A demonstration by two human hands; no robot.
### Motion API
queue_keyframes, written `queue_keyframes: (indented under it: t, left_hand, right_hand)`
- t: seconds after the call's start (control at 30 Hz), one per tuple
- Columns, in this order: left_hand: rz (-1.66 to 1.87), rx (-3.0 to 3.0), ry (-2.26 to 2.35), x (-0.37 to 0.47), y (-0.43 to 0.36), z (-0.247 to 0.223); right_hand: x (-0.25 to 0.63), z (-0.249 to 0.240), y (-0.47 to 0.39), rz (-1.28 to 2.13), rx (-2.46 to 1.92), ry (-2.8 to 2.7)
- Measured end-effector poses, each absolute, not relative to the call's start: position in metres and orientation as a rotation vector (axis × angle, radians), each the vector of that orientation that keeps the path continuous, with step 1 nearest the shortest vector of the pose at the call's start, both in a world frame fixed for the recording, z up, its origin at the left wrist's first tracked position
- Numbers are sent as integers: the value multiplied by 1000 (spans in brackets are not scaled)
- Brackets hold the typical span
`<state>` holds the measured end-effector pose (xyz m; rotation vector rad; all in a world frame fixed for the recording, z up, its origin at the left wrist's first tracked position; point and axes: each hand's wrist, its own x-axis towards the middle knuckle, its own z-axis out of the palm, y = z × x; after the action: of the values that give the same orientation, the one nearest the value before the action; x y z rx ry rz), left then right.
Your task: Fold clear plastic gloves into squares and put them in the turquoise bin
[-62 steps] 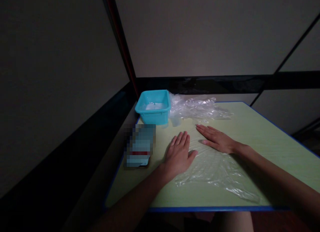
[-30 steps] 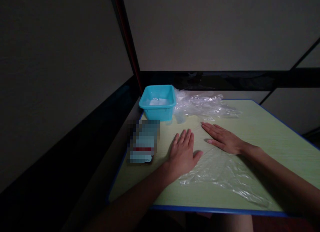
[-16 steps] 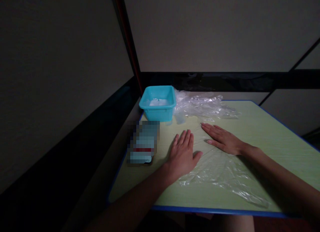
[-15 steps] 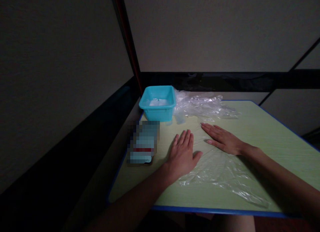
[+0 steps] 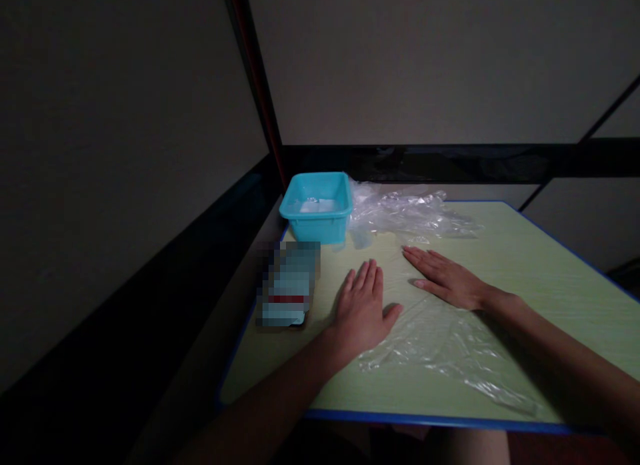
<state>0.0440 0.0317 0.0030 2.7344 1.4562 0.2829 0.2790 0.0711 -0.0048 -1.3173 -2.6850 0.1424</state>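
Observation:
A thin clear plastic bag [image 5: 445, 348] lies spread on the pale green table [image 5: 565, 318] in front of me. My left hand [image 5: 363, 315] rests flat at the bag's left side, fingers stretched forward and thumb out to the right. My right hand [image 5: 445, 277] lies flat with its fingers pointing left, over the far part of the same bag. Neither hand grips anything. The bag's near edge is crumpled and reaches toward the table's front.
A turquoise basket [image 5: 320, 228] with something white inside stands at the back left. Beside it lies a heap of crumpled clear plastic [image 5: 410, 211]. A blurred, phone-like object [image 5: 290, 285] lies at the left edge. Walls rise behind and to the left.
My left hand has shifted very slightly to the left. My right hand and the plastic look the same.

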Motion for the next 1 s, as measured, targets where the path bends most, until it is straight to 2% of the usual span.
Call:
queue_keyframes:
  t: [0.2,0.37,0.57,1.0]
  left_hand:
    - [332,2673,1435,43,37,14]
    - [388,2708,1335,76,47,30]
    - [333,2737,1339,114,57,12]
    - [248,2872,1345,69,52,1]
  right_hand:
    - [277,-4,71,146,-1332,-2702]
    - [279,-9,75,125,-1305,-2701]
    - [284,-16,80,92,-1279,-2726]
    - [276,-4,73,129,-1385,-2695]
